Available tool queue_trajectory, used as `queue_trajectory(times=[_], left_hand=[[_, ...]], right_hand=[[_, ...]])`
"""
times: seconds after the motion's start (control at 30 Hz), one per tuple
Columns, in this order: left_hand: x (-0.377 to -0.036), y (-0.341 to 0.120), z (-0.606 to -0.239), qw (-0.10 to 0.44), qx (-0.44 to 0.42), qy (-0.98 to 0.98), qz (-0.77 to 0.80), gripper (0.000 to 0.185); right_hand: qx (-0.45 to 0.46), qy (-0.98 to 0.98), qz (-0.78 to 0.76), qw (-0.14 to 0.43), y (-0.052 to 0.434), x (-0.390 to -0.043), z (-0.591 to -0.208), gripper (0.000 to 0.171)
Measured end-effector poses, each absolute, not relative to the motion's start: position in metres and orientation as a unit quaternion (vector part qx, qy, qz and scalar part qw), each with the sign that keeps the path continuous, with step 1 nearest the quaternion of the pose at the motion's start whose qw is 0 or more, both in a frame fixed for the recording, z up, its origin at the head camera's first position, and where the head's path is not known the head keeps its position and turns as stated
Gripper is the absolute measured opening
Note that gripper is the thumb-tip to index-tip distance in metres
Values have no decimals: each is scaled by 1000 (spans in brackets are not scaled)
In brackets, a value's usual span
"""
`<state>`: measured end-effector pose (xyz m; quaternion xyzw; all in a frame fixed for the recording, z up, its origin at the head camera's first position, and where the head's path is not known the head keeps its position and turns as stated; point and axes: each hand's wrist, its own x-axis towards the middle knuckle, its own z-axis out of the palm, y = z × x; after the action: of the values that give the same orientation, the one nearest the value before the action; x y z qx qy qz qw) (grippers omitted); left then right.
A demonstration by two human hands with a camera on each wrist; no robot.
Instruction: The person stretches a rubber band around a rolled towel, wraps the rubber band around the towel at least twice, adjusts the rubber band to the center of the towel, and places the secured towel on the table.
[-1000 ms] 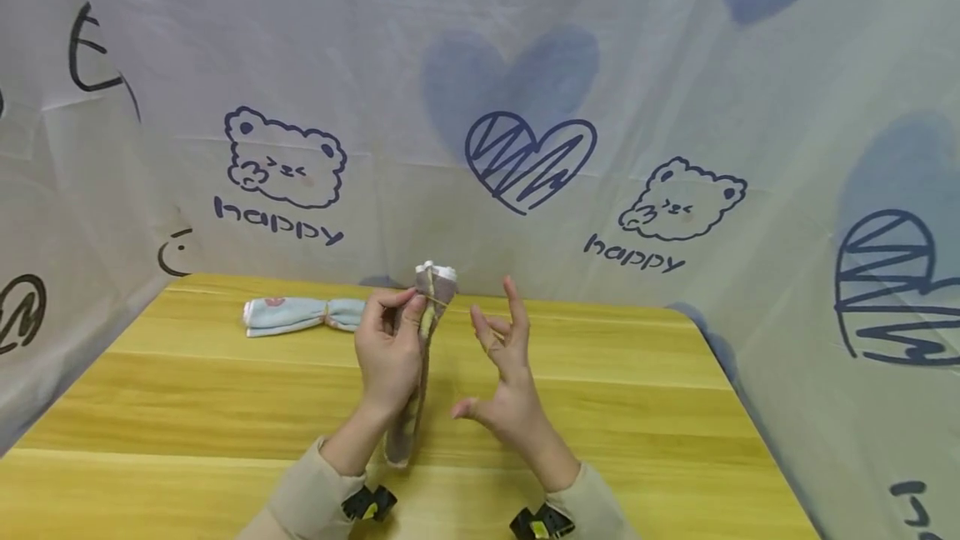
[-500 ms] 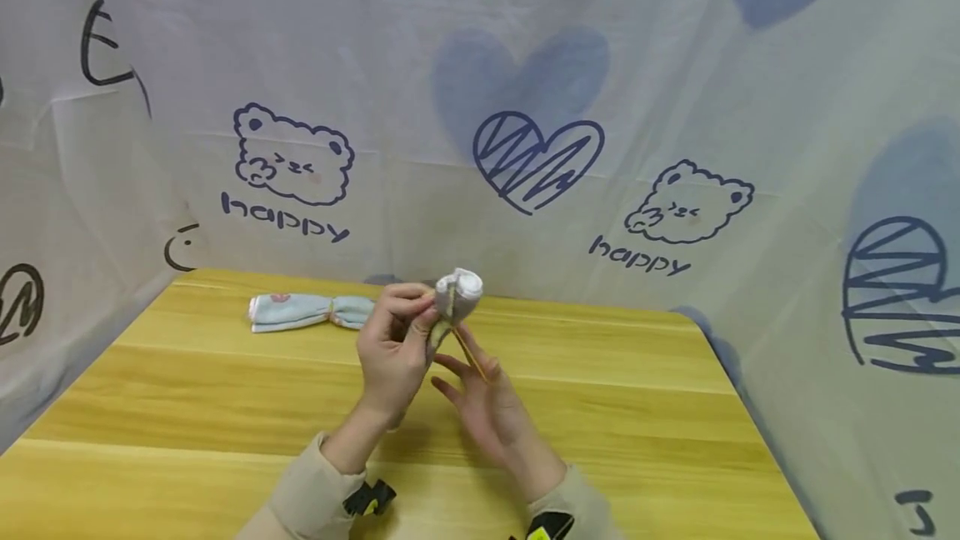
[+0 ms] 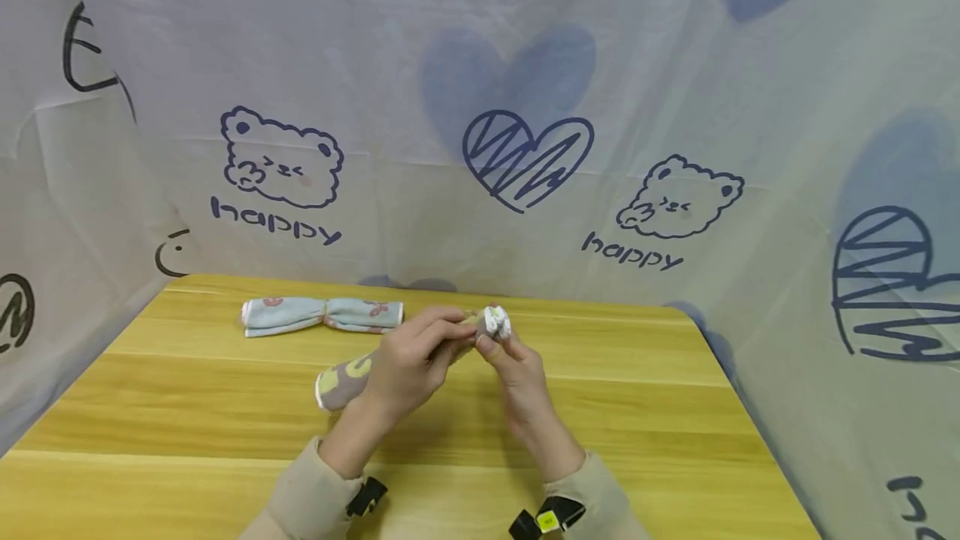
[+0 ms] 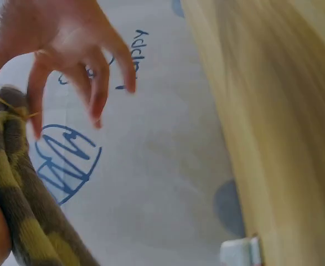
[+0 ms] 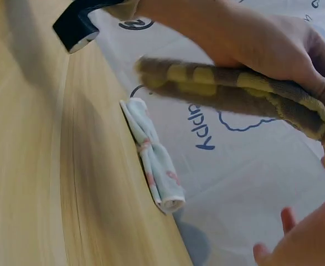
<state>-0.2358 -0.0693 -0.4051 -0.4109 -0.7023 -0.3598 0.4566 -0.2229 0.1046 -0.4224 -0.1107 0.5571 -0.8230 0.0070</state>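
My left hand [image 3: 411,367] grips a rolled grey towel [image 3: 347,382] with yellow patches, above the table. Its white-edged far end points right, to my right hand [image 3: 525,386], whose thumb and fingers are at that end. A thin yellow rubber band [image 4: 7,103] crosses the roll's end in the left wrist view, stretched out to the right hand's fingers; the other fingers of that hand are spread. The right wrist view shows the long part of the grey towel [image 5: 206,86] reaching back under the left hand [image 5: 278,50].
On the wooden table [image 3: 637,407], near its back edge, lies a light blue rolled towel [image 3: 288,317] with pink figures, cinched in the middle by a band [image 3: 325,312]. A white printed curtain [image 3: 405,215] hangs behind and at both sides.
The grey towel has swung from pointing away to lying crosswise, its end now toward the right. My right hand has moved from apart and spread to the towel's end with the rubber band.
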Motion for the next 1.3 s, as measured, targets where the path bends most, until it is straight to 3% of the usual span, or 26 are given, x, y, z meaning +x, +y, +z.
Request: queue_trajectory(times=[0.17,0.3,0.53,0.9,1.3], left_hand=[[-232,-74,-400,467,-406,-744,-253,7],[-231,-73,-402,453,-432,-748,-221,18],[-224,-59,-406,376,-484,-760,-218,14],[-220,-55,-413,336,-441,-805,-210,12],[-214,-54,-403,189,-521,-747,-366,16]], right_hand=[[-62,571,-818,-8,104,-224,-420,56],[-43,566,-823,-28,107,-227,-415,48],[-17,600,-799,-20,123,-234,-407,36],[-82,692,-717,5,128,-228,-401,40],[-43,706,-707,22,146,-245,-405,35]])
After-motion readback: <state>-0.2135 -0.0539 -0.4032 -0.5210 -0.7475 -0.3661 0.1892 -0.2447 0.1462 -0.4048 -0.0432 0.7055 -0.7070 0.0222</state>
